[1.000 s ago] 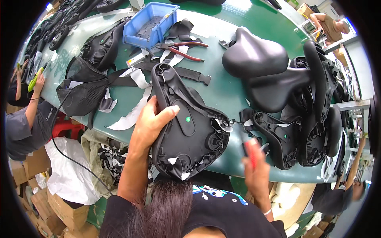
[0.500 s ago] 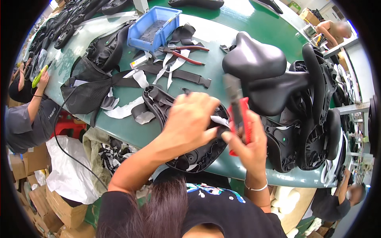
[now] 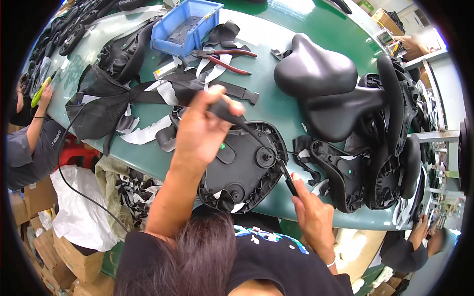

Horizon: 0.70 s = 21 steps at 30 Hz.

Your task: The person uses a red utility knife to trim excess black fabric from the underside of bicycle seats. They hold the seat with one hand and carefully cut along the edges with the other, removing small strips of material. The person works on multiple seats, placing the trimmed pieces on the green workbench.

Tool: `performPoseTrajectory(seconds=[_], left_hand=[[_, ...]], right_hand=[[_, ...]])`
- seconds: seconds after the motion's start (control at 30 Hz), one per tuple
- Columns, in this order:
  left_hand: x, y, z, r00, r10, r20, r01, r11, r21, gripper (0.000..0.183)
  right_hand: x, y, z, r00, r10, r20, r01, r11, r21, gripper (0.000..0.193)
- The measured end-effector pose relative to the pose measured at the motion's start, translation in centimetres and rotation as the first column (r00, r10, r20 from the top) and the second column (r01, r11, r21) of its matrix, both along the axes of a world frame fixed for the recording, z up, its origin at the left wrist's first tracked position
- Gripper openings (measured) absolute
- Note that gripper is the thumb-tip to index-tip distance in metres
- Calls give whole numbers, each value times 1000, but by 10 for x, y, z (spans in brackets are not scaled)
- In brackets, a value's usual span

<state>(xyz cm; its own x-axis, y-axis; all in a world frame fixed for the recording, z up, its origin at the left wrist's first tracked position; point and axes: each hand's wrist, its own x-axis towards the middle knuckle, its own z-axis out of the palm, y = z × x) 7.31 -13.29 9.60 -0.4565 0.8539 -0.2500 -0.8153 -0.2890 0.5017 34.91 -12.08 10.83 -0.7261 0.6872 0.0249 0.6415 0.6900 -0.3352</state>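
Before me lies a black bicycle saddle [image 3: 224,172], underside up, with its cover edge folded over the rim. My left hand [image 3: 195,130] is closed on a strip of black cover material [image 3: 231,114], lifting it above the saddle and stretching it taut to the rim. In my right hand [image 3: 316,217] is a utility knife [image 3: 289,180], red and black, with its tip at the saddle's right edge where the strip meets it. Part of the knife's handle is hidden in my fingers.
Finished-looking black saddles [image 3: 316,69] are piled at right. A blue bin [image 3: 160,45], red-handled pliers [image 3: 229,59], a buckled strap [image 3: 242,92], a black mesh pouch [image 3: 98,116] and white scraps [image 3: 143,133] lie beyond. Co-workers sit at left and right; a black cable [image 3: 74,180] hangs at left.
My left hand has risen off the saddle, drawing the strip up and away. My right hand has moved down, bringing the knife tip to the saddle's rim.
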Motion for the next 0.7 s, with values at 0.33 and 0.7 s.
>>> performPoseTrajectory(seconds=[0.33, 0.7], left_hand=[[-14, 42, -11, -479, 40, -877, -158, 979, 131, 16], [-16, 25, -23, -666, -46, -744, -74, 997, 4, 21]], right_hand=[[-54, 37, 9, 986, -35, 160, 9, 987, 159, 55], [-30, 48, 1, 983, 62, -172, -55, 997, 46, 53]])
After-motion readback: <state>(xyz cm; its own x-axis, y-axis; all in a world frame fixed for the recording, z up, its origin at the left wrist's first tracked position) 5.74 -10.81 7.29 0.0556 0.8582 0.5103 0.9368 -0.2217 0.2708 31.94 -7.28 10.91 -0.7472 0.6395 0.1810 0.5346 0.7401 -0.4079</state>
